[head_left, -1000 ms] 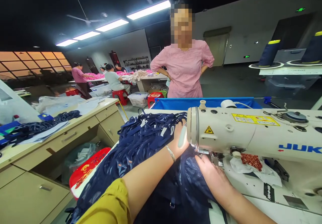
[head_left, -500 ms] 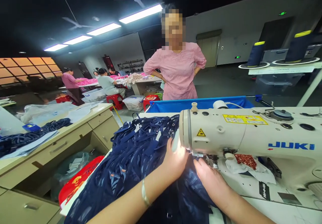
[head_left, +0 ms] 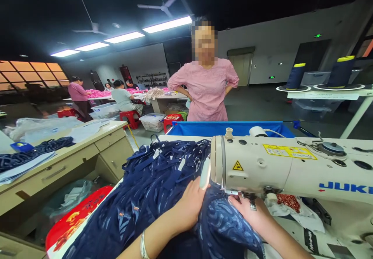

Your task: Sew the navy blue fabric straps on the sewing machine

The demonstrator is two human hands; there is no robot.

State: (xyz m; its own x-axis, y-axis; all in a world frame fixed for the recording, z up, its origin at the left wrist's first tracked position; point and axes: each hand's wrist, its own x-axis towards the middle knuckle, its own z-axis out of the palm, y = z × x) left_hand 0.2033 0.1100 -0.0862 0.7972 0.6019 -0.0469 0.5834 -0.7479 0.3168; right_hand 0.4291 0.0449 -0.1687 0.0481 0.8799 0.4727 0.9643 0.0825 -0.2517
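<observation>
Fabric (head_left: 163, 197) of dark blue, with a printed pattern and many straps, lies in a heap on the sewing table and reaches under the head of the cream sewing machine (head_left: 279, 173). From where I watch, my left hand (head_left: 190, 204) rests flat on the cloth just left of the needle area, the fingers spread and pressing down, not closed around anything. My right hand (head_left: 250, 212) lies on the cloth directly under the machine head, near the presser foot (head_left: 250, 200); its fingertips are hidden by folds, so I cannot tell if they pinch the fabric or only push it.

I judge the main risk to be the right hand: it is very near the needle, and a small slip forward could bring a finger under it. Also the loose straps (head_left: 171, 162) behind the left hand may be pulled into the seam, because the heap is crowded against the machine. The silver bracelet (head_left: 142, 247) could catch a strap. A person in a pink top (head_left: 204, 92) stands behind the blue bin (head_left: 227, 129), well apart.
</observation>
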